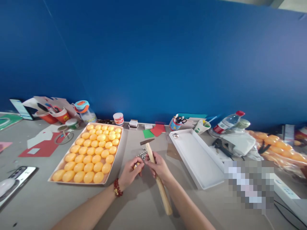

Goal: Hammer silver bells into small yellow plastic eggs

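Observation:
My right hand (159, 166) is closed round the wooden handle of a hammer (160, 183), whose dark metal head points away from me. Close by on the left, my left hand (131, 168) is closed, with a bit of something yellow-orange showing between its fingers, mostly hidden. A small heap of shiny silver beads or balls (143, 154) lies on the table just beyond both hands. Left of them stands a shallow box (105, 179) with rows of orange balls (88, 158). On the right, a long white tray (201, 159) has a small silver object (176, 135) in its far corner.
A blue partition (153, 64) rises behind the table. Along it stand a water jug (83, 110), a white jar (118, 118), a cup with scissors (176, 123) and a plastic bottle (227, 123). A phone (20, 182) lies left; bagged orange balls (275, 145) and a power strip (286, 191) are right.

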The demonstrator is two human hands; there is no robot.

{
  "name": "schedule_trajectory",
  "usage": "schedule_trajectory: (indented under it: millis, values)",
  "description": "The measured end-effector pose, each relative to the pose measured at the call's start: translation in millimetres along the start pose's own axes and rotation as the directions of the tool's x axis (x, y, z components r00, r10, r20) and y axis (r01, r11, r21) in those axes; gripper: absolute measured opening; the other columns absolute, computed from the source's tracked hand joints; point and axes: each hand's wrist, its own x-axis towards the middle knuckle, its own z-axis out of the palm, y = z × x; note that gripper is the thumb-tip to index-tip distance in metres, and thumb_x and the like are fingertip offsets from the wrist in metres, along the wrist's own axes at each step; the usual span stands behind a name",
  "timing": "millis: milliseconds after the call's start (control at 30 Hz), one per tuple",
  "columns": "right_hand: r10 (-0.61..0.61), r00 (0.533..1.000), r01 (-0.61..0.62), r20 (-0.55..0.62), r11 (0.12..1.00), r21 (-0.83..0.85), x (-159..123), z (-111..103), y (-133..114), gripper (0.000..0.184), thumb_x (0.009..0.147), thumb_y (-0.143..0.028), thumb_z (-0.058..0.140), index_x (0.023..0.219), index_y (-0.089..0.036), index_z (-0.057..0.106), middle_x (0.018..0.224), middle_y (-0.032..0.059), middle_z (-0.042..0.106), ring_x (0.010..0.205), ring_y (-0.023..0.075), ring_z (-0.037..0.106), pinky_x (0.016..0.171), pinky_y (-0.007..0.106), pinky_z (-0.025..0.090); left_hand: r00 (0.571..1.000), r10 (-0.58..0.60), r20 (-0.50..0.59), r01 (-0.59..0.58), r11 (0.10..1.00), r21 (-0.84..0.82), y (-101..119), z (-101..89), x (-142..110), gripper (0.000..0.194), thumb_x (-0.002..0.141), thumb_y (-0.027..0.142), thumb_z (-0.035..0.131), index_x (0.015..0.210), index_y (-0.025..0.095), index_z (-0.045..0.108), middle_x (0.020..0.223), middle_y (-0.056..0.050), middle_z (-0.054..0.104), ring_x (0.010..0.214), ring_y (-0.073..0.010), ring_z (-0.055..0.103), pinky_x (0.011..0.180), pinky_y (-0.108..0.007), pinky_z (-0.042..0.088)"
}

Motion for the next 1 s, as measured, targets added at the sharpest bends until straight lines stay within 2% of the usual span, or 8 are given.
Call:
schedule_trajectory:
  millis: [233, 400, 633, 767, 1000]
  values:
    - [-0.020, 1.000, 0.020, 0.006, 0.999, 0.047, -5, 6, -5, 0.033, 0.075, -0.031, 0.070, 0.099, -0.020, 0.050, 0.080, -0.0050, 0.063, 0.031, 0.0017, 0.038, 0.028, 0.016, 0.032, 1.000, 0.011, -0.014, -0.011, 1.000, 0.014, 1, -0.2, 0, 0.029, 0.089, 0.043, 0.056, 0.079, 0.016, 0.059, 0.065, 0.001, 0.057, 0.053, -0.0100, 0.053, 0.052, -0.020, 0.039]
    - [-0.058, 0.997, 0.057, -0.045, 0.998, -0.027, -9, 10, -6, 0.031, 0.076, -0.026, 0.065, 0.103, -0.020, 0.050, 0.089, -0.0025, 0.065, 0.032, 0.0013, 0.039, 0.028, 0.016, 0.032, 1.000, -0.012, -0.017, 0.011, 0.999, -0.049, -1, -0.2, 0, 0.030, 0.088, 0.044, 0.059, 0.078, 0.015, 0.060, 0.067, -0.001, 0.062, 0.050, -0.0092, 0.053, 0.052, -0.021, 0.040]
    - [-0.145, 0.988, 0.132, -0.056, 0.974, -0.185, -11, 11, -1, 0.024, 0.079, -0.023, 0.062, 0.100, -0.021, 0.051, 0.088, -0.0028, 0.064, 0.033, 0.0033, 0.043, 0.029, 0.017, 0.036, 0.998, -0.062, -0.008, 0.060, 0.983, -0.173, -2, 2.6, 0, 0.032, 0.084, 0.045, 0.062, 0.074, 0.016, 0.057, 0.064, 0.001, 0.061, 0.047, -0.0087, 0.054, 0.051, -0.021, 0.044]
    - [-0.165, 0.985, 0.154, -0.047, 0.969, -0.191, -12, 9, 2, 0.021, 0.082, -0.026, 0.062, 0.099, -0.021, 0.051, 0.089, -0.0018, 0.065, 0.032, 0.0027, 0.042, 0.029, 0.017, 0.034, 0.997, -0.067, -0.027, 0.060, 0.977, -0.203, -2, 3.9, 0, 0.030, 0.083, 0.046, 0.064, 0.084, 0.016, 0.057, 0.066, 0.003, 0.058, 0.046, -0.0080, 0.055, 0.050, -0.021, 0.045]
    - [-0.177, 0.983, 0.166, -0.038, 0.963, -0.211, -13, 10, 2, 0.019, 0.083, -0.028, 0.061, 0.098, -0.022, 0.051, 0.084, -0.0030, 0.062, 0.033, 0.0033, 0.042, 0.029, 0.017, 0.034, 0.997, -0.077, 0.013, 0.078, 0.968, -0.239, -3, 3.7, -1, 0.033, 0.082, 0.047, 0.064, 0.079, 0.016, 0.056, 0.068, 0.002, 0.060, 0.047, -0.0077, 0.056, 0.050, -0.021, 0.046]
